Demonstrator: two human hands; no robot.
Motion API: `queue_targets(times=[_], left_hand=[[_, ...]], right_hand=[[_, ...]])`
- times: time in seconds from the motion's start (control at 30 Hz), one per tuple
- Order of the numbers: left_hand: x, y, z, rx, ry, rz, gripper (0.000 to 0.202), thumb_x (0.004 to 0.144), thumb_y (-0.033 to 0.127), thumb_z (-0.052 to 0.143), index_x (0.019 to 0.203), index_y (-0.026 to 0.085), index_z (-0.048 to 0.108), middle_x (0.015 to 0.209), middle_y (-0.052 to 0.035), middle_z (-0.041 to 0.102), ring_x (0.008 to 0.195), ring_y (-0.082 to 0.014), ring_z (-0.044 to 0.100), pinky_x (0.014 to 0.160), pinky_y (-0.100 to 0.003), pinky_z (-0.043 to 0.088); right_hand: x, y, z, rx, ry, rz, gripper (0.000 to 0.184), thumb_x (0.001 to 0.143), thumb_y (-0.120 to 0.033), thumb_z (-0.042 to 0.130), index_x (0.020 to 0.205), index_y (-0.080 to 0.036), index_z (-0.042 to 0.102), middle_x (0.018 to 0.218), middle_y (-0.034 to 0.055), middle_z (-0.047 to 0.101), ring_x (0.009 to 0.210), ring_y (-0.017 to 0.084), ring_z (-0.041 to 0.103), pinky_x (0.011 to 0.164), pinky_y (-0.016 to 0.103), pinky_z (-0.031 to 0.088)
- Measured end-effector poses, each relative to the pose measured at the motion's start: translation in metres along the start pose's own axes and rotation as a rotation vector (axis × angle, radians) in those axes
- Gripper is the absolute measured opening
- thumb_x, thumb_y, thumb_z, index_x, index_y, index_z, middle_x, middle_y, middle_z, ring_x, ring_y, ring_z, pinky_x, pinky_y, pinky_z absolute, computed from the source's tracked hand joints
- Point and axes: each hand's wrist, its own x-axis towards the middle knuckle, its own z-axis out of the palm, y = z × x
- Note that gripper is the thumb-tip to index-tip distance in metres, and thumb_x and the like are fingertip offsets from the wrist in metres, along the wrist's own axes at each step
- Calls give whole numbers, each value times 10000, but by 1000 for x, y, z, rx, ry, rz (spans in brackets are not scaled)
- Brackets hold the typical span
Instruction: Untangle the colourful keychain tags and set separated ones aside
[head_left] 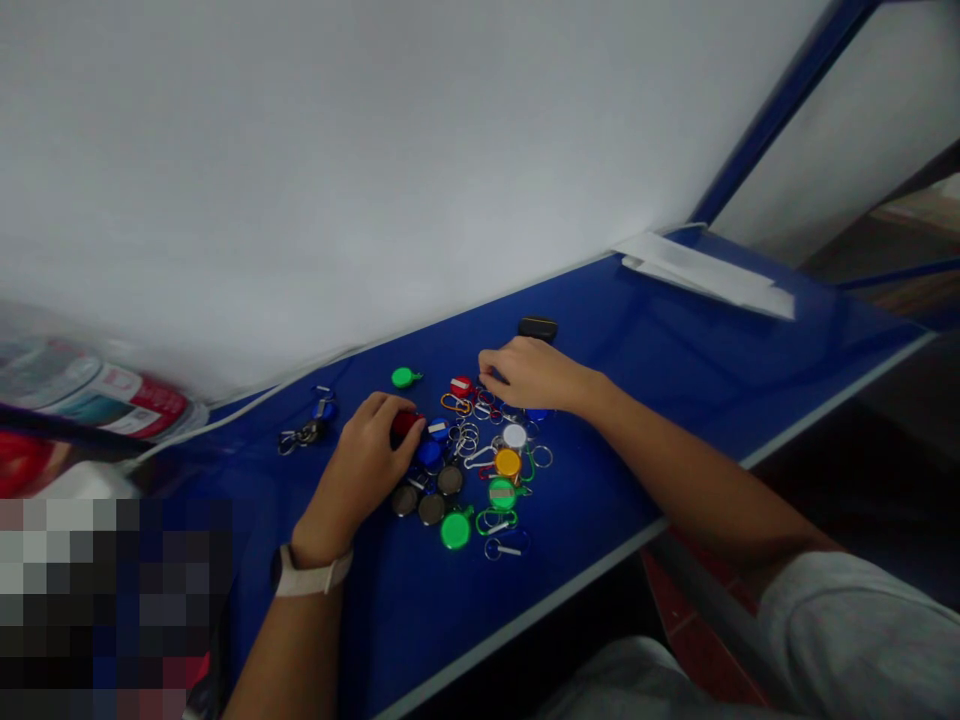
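Note:
Round badge reels with clips and key rings lie in a loose cluster on the blue table (420, 640). My left hand (373, 445), with a pale watch band at its wrist, is closed around a red badge reel (406, 426) at the cluster's left edge. Over the upper right side of the pile, my right hand (529, 370) has its fingers curled in a pinch; what they hold, if anything, is hidden. Close to its fingertips lies another red reel (461, 386). A yellow reel (508, 462), a white reel (514, 436) and a green reel (455, 531) sit lower in the cluster.
A lone green reel (403, 377) and a blue reel with keyring parts (322, 410) lie apart to the left. Behind my right hand is a small black case (538, 328). Folded white paper (709, 275) rests at the right. A large clear bottle (112, 385) stands far left.

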Motion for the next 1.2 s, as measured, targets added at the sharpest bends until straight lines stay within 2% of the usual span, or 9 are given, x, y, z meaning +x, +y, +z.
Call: queue_targets(times=[0.27,0.43,0.77,1.03,1.2], left_hand=[[-1,1,0,-16,4,-14,144,980,272,584,1032,152,647,1006,-81,645,946,-231,646,890,-388,535],[-1,1,0,-10,-16,-29,150,983,277,573,1032,156,647,1022,-93,649,976,-253,642,904,-412,532],[0,2,0,-12,-37,-44,148,987,280,552,1046,174,638,1047,-98,654,1013,-262,636,938,-423,521],[-1,1,1,-5,-53,-41,170,989,289,560,1055,159,646,1049,-102,651,1005,-265,626,925,-428,514],[-1,1,1,-2,-55,-42,163,988,287,565,1053,162,647,1051,-99,655,1017,-265,626,937,-424,507]], right_hand=[[-2,0,-4,143,-114,-96,154,919,-224,559,904,-157,697,726,33,661,622,120,512,628,281,281],[-2,-2,-5,213,-173,-117,101,872,-258,642,884,-170,690,701,-5,645,578,98,478,597,272,258],[-2,-4,-4,204,-159,-145,57,836,-171,599,803,-159,644,681,2,632,592,107,477,596,275,249],[-3,-3,-5,205,-136,-119,77,854,-205,608,899,-164,656,666,-9,616,585,111,471,604,268,248],[-4,-8,-15,259,-219,-157,55,860,-192,638,834,-148,657,613,-38,571,542,90,448,633,258,284]])
